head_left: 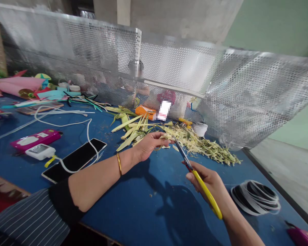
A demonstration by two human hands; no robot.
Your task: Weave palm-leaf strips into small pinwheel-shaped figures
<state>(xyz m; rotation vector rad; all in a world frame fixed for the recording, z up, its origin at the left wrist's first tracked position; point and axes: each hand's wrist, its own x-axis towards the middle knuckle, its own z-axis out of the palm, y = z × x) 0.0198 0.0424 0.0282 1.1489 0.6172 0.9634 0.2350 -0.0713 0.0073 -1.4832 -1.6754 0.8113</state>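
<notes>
My left hand is closed in a pinch on a small pale corn husk piece. My right hand grips yellow-handled scissors, their blades angled up and left so that the tips reach the husk at my left fingertips. Whether the blades are parted is hard to make out. Just beyond my hands lies a heap of cut husk pieces, pale in the middle and greener at its right end. Long uncut husk strips spread to the left of it.
On the blue table a phone, a white cable and a magenta device lie left. A coiled strip roll sits right. Perforated metal mesh borders the far side; a person shows behind it.
</notes>
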